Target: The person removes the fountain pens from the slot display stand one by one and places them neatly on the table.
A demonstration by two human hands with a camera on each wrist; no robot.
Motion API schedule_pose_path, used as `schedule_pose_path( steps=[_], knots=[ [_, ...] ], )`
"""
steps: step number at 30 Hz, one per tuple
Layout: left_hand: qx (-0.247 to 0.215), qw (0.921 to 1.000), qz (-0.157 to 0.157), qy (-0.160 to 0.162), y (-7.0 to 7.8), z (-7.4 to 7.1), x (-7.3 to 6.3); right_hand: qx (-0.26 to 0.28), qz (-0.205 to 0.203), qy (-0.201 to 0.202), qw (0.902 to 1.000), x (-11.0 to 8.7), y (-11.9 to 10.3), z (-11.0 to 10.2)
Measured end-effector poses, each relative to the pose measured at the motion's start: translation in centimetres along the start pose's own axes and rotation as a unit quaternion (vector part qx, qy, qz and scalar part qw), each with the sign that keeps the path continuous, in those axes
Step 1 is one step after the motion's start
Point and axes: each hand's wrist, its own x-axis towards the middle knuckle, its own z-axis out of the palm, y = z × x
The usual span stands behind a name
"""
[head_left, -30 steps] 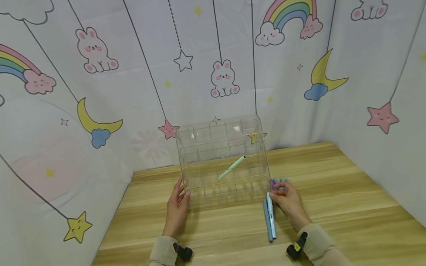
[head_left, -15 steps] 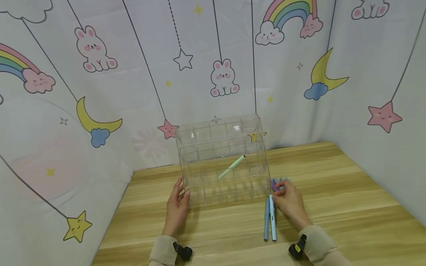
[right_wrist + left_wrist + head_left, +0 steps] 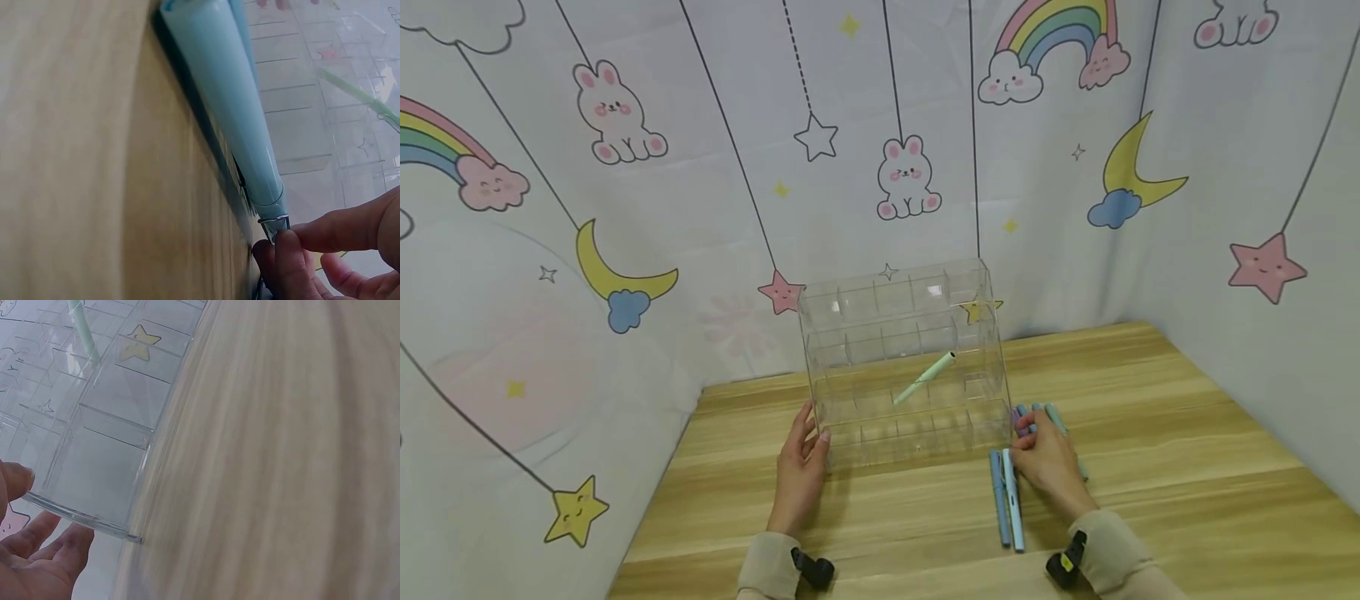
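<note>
A clear acrylic pen organizer [image 3: 917,408] with tiered compartments stands on the table, and a pale green pen [image 3: 925,377] leans diagonally in it. My left hand [image 3: 801,469] grips its left side wall; in the left wrist view the thumb lies at the front and the fingers behind. At the organizer's right front corner my right hand [image 3: 1047,454] pinches the far end of a light blue pen [image 3: 231,100] between thumb and fingers. A darker blue pen [image 3: 1000,500] lies alongside it, both pointing towards the near edge.
Several more pens [image 3: 1022,417], purple, blue and green, lie behind and beside the right hand, partly hidden by it. The wooden table [image 3: 1187,467] meets a white cartoon-printed curtain [image 3: 1037,258] at the back and right.
The two blue pens have shifted slightly towards the near edge, with the right hand at their far end. More of a green pen shows beside the right hand. The left hand stays put.
</note>
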Motion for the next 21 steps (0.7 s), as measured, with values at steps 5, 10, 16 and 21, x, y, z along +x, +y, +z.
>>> schedule_pose_path(
  steps=[5, 10, 16, 21],
  knots=[
    [-0.002, 1.0, 0.0, -0.002, 0.06, -0.06, 0.03, -0.002, -0.001, 0.002, 1.0, 0.1, -0.08, 0.12],
    [-0.009, 0.9999, -0.005, -0.007, 0.15, -0.04, -0.15, -0.006, -0.005, -0.007, 0.9999, 0.07, 0.01, 0.49],
    [-0.015, 0.9998, -0.012, -0.008, 0.15, 0.02, -0.11, -0.005, -0.013, -0.002, 0.9999, 0.09, 0.17, 0.65],
    [-0.013, 0.9998, -0.012, -0.004, 0.18, 0.05, -0.01, 0.0, -0.014, -0.002, 0.9999, 0.13, 0.09, 0.52]
  ],
)
